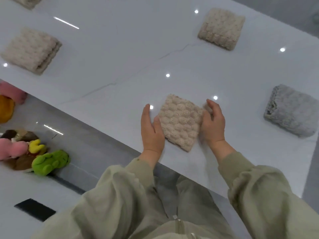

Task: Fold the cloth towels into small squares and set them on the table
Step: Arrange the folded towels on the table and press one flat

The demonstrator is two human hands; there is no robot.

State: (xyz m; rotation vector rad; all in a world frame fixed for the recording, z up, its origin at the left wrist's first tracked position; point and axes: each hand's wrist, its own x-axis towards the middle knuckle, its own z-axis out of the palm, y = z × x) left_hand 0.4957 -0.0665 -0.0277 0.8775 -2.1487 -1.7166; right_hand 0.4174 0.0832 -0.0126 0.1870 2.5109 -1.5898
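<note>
The beige towel [181, 122] lies folded small at the table's [120, 57] near edge, between both hands. The left hand [151, 130] and right hand [214, 123], fingers straight, touch its sides (squaring it, I judge). Next: let go and fetch another; four folded towels lie farther off.
</note>
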